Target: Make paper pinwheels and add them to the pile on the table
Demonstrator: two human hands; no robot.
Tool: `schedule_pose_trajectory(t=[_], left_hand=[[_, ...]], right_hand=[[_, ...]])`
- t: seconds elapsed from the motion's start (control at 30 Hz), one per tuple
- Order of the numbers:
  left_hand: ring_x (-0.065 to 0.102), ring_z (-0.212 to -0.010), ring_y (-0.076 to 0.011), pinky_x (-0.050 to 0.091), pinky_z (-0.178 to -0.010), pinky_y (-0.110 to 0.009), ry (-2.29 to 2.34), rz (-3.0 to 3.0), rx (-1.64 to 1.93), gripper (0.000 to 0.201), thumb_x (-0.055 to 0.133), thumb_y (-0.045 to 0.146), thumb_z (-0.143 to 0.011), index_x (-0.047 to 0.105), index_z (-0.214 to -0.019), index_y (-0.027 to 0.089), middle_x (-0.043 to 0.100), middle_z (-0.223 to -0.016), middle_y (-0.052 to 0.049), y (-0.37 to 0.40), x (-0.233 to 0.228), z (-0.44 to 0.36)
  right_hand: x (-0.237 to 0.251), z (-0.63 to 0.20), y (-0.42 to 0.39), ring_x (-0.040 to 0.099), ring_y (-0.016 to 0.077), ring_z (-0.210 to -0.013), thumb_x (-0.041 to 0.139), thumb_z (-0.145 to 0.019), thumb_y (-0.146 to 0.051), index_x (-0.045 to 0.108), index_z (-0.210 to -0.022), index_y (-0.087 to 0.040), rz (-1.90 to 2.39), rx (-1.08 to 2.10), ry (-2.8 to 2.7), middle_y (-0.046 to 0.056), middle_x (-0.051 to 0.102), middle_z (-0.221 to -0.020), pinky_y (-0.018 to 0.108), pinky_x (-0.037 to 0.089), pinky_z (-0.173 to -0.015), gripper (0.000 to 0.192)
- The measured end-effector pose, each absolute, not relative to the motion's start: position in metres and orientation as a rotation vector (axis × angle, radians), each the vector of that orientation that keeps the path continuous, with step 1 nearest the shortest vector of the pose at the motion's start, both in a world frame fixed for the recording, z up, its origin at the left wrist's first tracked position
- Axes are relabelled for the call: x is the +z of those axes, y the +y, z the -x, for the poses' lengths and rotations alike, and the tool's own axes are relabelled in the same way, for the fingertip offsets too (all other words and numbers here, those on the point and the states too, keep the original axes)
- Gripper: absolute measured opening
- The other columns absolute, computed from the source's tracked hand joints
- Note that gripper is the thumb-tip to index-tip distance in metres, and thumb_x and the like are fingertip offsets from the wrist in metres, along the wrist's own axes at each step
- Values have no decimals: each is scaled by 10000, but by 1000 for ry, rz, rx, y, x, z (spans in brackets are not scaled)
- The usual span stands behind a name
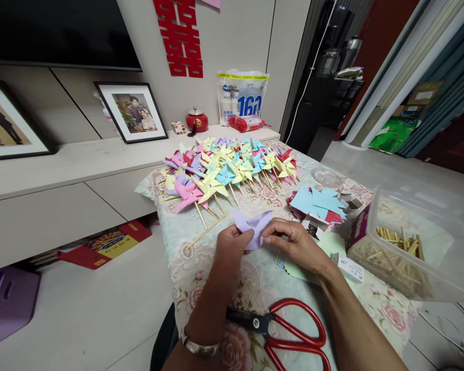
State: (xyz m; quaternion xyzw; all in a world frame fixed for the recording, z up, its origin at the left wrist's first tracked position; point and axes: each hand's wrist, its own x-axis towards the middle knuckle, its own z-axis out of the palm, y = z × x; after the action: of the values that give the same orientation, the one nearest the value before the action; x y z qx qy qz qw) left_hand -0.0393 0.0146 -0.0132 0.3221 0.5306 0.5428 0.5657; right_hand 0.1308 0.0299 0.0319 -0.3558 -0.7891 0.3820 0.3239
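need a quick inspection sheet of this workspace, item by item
surface: floral tablecloth covers the table
job's things: lilac paper piece held in both hands; finished pinwheels piled behind; blue cut paper stack
clutter: red scissors near the table edge; clear box of wooden sticks
grippers: left hand and right hand pinch the paper
cables: white cord down the wall
surroundings: framed photo, red jar

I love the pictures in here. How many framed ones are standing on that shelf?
2. One framed picture leans against the wall near the shelf's middle; the other framed picture stands at the far left, cut off by the frame edge. More may lie beyond view.
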Motion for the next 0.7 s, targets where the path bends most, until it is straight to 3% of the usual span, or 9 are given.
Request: schedule_pose_trajectory(t=[0.3, 0.7], left_hand=[[426, -441, -83, 321, -427, -202, 1290, -811, 1267, 182, 718, 297, -626, 694, -676, 123, 548, -487, 38, 12, -9, 33], [443, -457, -93, 336, -435, -208, 1317, -825, 1254, 148, 701, 266, -593, 701, -642, 126, 573, -502, 26, 10, 1, 30]], right_hand=[[26, -124, 28, 444, 120, -601, 592, -844, -222, 625, -722, -174, 1194, 946, -2010, -25, 551, -660, 233, 323, -551, 136], [22, -118, 28, 445, 119, -565, 547, -755, -179, 567, -640, -185, 1364, 858, -1974, -36, 526, -592, 231, 317, -532, 118]])
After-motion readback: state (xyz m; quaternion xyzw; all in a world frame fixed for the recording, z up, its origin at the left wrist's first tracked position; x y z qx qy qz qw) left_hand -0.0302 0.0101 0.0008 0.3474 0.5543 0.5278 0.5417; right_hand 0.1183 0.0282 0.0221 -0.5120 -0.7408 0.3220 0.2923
